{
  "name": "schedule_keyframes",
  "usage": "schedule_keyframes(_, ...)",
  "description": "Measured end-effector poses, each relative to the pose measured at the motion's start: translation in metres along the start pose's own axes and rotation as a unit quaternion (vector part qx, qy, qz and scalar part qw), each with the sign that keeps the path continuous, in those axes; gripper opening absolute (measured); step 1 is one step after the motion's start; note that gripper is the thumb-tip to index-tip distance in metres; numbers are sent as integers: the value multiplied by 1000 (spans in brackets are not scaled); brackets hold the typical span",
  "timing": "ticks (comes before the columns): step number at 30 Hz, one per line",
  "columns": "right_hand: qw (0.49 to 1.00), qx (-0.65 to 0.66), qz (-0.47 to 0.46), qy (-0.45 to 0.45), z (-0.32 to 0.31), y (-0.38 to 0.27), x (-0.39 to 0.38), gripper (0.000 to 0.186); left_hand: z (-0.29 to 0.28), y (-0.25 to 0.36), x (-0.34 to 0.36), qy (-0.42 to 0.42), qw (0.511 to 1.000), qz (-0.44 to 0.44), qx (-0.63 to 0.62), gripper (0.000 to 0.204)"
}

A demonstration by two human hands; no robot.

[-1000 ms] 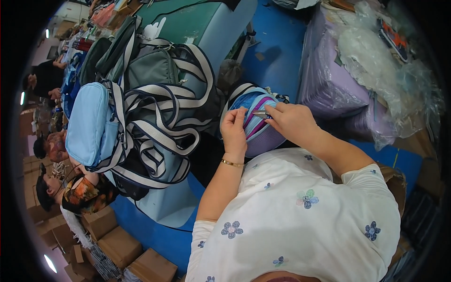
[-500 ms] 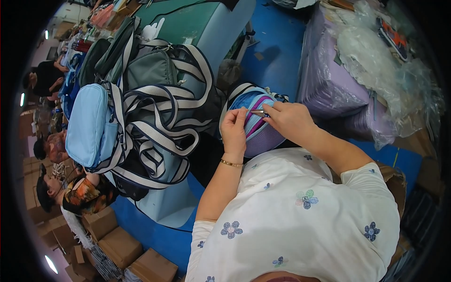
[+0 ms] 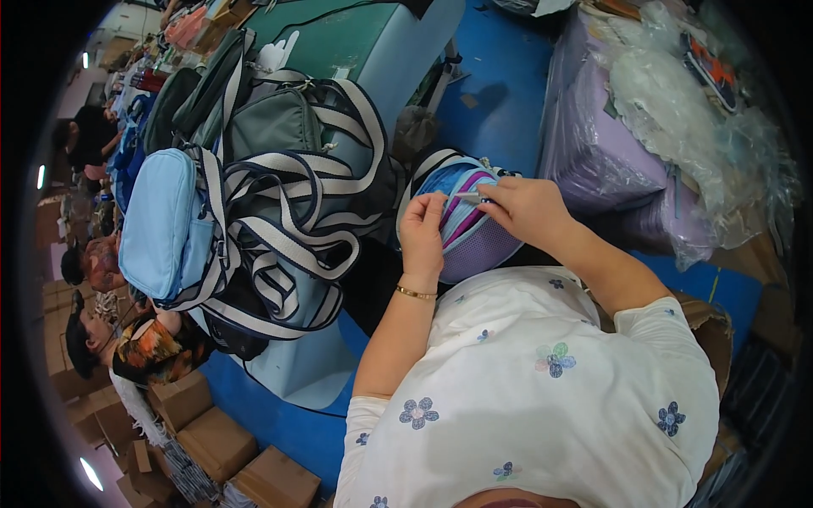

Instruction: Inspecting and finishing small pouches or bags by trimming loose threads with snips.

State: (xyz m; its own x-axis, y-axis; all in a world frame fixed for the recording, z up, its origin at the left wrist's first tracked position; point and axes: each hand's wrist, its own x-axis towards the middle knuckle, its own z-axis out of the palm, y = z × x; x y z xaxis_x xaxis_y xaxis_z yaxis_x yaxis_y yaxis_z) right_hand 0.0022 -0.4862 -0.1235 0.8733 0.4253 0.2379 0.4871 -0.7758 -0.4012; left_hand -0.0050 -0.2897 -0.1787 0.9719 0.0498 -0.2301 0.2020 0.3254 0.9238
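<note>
Right hand [image 3: 527,212] shifted slightly upward since earlier frame, fingers gripping small metal tool [image 3: 468,197]. Left hand [image 3: 422,230]: fingertips pinched together, cannot tell on what. Purple-and-blue bag [image 3: 481,251] under both, upper middle of frame.

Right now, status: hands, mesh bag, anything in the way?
Right hand holding small metal tool. Left hand pinched by its tip. Mesh bag beneath both. Strap pile at left, clear of both.

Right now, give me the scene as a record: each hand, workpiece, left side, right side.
left_hand: left hand, fingertips pinched; anything between them too small to tell
right_hand: right hand, holding small metal tool
workpiece: blue-and-purple bag, before the torso
left_side: light-blue bag, dark-edged straps
right_side: plastic-wrapped purple stack
</note>
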Motion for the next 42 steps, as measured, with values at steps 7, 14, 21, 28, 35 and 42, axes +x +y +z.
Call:
schedule_keyframes(7,985,127,109,47,21,7,20,35,0,1,2,40,991,-63,-107,22)
schedule_keyframes(14,988,115,95,32,25,14,12,36,-31,25,4,-125,917,106,365,26)
schedule_keyframes(21,992,99,62,50,17,9,7,34,-23,33,0,-155,837,243,465,21)
schedule_keyframes(28,996,63,38,40,6,-5,6,33,-20,29,-4,-132,780,298,534,14)
schedule_keyframes(35,998,21,-48,18,-2,-14,4,36,-23,16,-8,-62,809,312,494,12)
schedule_keyframes(42,993,8,-69,-92,-11,-11,15,34,-21,15,-11,-44,809,334,482,10)
